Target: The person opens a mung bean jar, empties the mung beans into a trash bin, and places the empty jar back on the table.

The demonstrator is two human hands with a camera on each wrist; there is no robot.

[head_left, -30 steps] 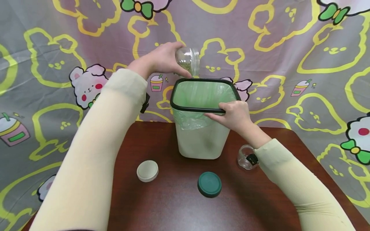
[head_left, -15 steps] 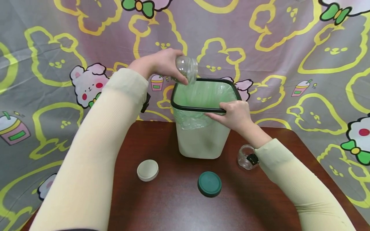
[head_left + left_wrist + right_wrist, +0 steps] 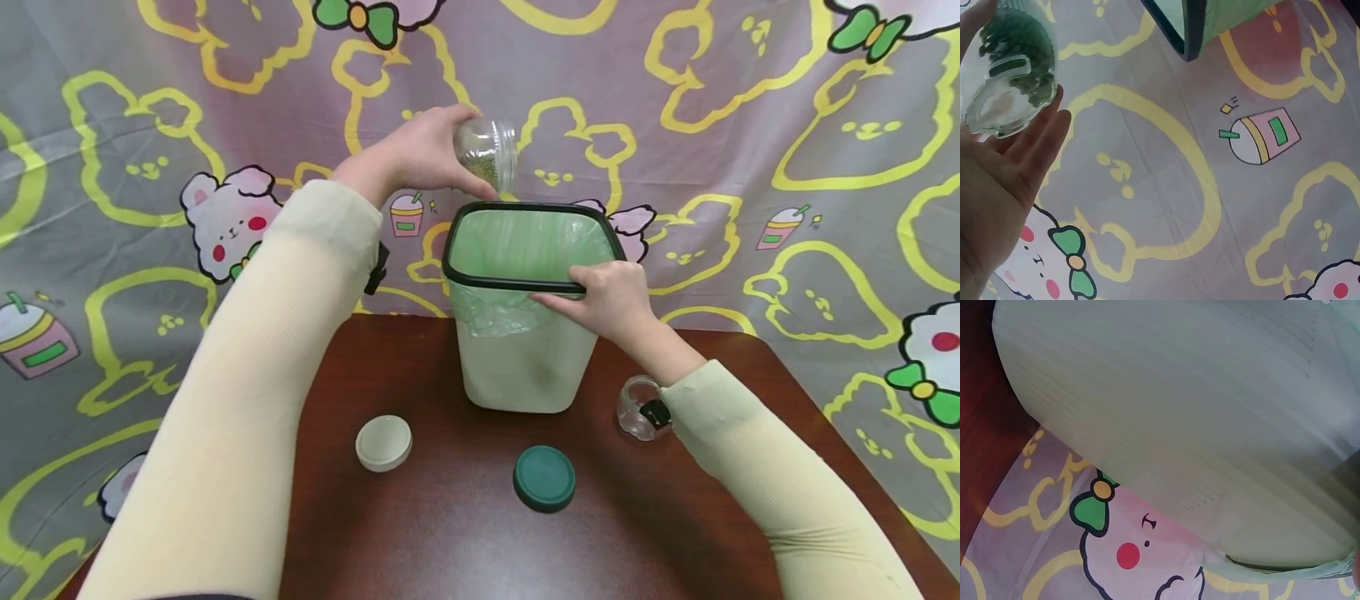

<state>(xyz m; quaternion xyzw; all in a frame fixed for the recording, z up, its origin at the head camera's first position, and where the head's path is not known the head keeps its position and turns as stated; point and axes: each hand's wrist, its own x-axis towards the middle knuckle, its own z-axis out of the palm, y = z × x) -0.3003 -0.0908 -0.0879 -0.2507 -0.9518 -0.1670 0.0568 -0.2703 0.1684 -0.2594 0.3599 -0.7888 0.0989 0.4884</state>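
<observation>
My left hand [image 3: 420, 158] grips a clear glass jar [image 3: 483, 157] lying on its side in the air, mouth to the right, over the bin's back left corner. Small greenish-brown bits show in the jar [image 3: 1019, 53] in the left wrist view. A pale trash bin [image 3: 525, 371] with a black rim stands on the table, lined with a green plastic bag [image 3: 525, 242]. At its front right, my right hand [image 3: 611, 300] pinches the rim, thumb below it. The bin's wall [image 3: 1147, 412] fills most of the right wrist view.
A white lid [image 3: 383, 442] and a dark green lid [image 3: 543, 477] lie on the brown table [image 3: 450, 542] before the bin. Another glass jar [image 3: 633, 404] sits to the right, partly behind my right wrist. A patterned cloth [image 3: 712, 150] hangs close behind.
The jar in my left hand dipped toward the bin half a second ago and is now back up, near its height of a second ago. My right hand stays on the rim.
</observation>
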